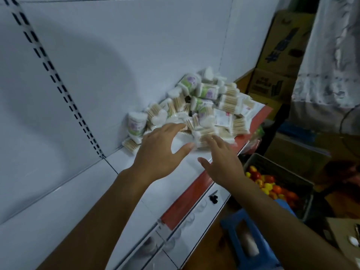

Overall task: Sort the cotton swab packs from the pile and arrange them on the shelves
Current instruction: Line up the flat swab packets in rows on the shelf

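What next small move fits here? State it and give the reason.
Probably close the left hand and right hand on one pack at the near edge of the pile of cotton swab packs. Both hands are spread and hold nothing, fingers already at the nearest packs, and the white shelf in front has bare room for arranging them.

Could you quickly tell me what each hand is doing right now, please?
Left hand: open, fingers spread, reaching to the pile of cotton swab packs, holding nothing.
Right hand: open, fingers straight at the pile's near edge, holding nothing.
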